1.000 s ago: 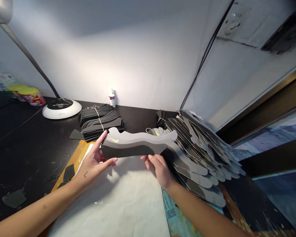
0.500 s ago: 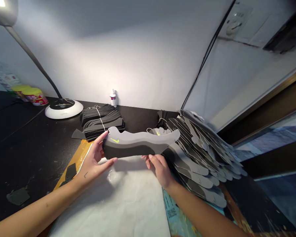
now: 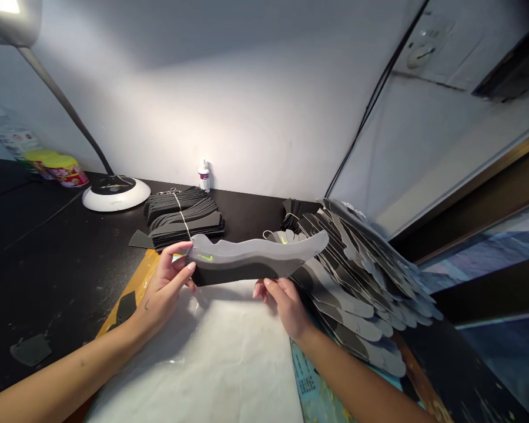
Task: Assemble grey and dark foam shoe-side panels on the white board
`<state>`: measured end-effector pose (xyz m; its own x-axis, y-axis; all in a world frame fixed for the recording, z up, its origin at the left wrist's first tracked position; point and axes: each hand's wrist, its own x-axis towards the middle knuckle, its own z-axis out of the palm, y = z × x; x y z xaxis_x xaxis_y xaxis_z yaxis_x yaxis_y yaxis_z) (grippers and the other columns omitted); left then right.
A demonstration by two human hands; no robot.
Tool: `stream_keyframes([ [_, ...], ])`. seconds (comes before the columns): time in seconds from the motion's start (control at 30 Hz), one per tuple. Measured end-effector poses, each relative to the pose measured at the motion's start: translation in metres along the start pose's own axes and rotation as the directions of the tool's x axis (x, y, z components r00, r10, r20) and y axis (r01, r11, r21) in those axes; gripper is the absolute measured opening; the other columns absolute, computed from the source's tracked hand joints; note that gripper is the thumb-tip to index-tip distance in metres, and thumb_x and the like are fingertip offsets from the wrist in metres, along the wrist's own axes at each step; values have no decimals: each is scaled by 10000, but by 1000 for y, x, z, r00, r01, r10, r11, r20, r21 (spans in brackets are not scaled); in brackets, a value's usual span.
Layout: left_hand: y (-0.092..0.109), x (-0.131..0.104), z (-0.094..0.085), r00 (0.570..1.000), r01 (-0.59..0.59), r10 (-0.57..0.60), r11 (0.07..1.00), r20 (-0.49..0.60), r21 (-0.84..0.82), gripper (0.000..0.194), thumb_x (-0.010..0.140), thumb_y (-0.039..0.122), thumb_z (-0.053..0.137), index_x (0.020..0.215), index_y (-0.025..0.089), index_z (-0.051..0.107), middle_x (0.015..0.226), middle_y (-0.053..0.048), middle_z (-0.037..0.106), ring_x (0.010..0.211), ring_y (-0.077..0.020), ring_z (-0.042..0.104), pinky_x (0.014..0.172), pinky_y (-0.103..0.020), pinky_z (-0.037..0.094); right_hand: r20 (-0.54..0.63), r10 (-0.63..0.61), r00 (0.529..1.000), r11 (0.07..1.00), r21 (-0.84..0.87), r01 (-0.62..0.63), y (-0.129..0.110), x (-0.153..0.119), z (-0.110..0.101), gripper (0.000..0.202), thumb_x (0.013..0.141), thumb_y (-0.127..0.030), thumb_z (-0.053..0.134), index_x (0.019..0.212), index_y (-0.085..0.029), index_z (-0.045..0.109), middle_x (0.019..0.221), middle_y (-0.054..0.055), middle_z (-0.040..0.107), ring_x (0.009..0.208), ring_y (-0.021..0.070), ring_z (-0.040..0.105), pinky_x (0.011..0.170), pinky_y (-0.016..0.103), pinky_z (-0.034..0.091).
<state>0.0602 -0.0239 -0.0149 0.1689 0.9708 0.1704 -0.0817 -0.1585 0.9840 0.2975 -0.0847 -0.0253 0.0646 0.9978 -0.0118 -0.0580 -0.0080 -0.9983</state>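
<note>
A long grey and black piece (image 3: pixel 251 258) with a wavy top edge and a small yellow-green swoosh is held up above a white sheet (image 3: pixel 203 370). My left hand (image 3: pixel 170 282) pinches its left end between thumb and fingers. Thumb and fingertips of my right hand (image 3: pixel 282 296) grip the lower edge, right of the middle. To the right lies a large fanned pile of similar grey and black pieces (image 3: pixel 357 282). Behind my left hand sits a tied bundle of dark pieces (image 3: pixel 183 217).
A desk lamp (image 3: pixel 114 192) stands at the back left, near yellow-lidded tubs (image 3: pixel 66 171). A small white bottle (image 3: pixel 204 176) is by the wall. Loose dark pieces (image 3: pixel 32 351) lie at the left. A smaller dark bundle (image 3: pixel 291 212) sits behind the pile.
My left thumb has moved from the piece's lower edge up onto its left end. The piece has tilted slightly, its right tip shifting a little to the right.
</note>
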Motion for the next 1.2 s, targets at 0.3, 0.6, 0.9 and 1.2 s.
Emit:
stream_keyframes([
  [0.3,-5,-3,1,997,-60,63,996,42,-67,379,880,344,717,1159,235,485,1016,-29,619,752,-139,565,583,-237,521,-30,88,996,950,302,-75,1,11,1,594,794,-699,637,513,-177,604,531,21,575,414,87,417,448,265,291],
  [0.6,-12,3,-4,997,-82,81,995,-16,-50,282,820,244,725,1030,224,538,991,-9,581,850,-140,557,666,-212,500,28,44,999,921,386,-52,9,13,-4,321,778,-487,704,721,-176,650,661,2,627,459,82,478,482,232,407],
  [0.9,-19,-1,-6,982,-141,137,990,131,19,214,904,271,716,1078,238,596,1077,-27,621,1018,-164,606,884,-282,517,103,8,995,959,280,-37,6,7,-6,350,780,-470,750,1006,-220,657,720,-23,611,563,94,511,537,217,390],
  [1.2,-12,-5,-5,976,-111,85,986,198,123,182,918,348,712,1003,223,611,1086,-46,590,923,-166,616,571,-191,472,-27,48,998,947,320,-37,6,13,-2,521,665,-597,862,617,-189,542,507,-49,495,471,74,420,484,221,324],
])
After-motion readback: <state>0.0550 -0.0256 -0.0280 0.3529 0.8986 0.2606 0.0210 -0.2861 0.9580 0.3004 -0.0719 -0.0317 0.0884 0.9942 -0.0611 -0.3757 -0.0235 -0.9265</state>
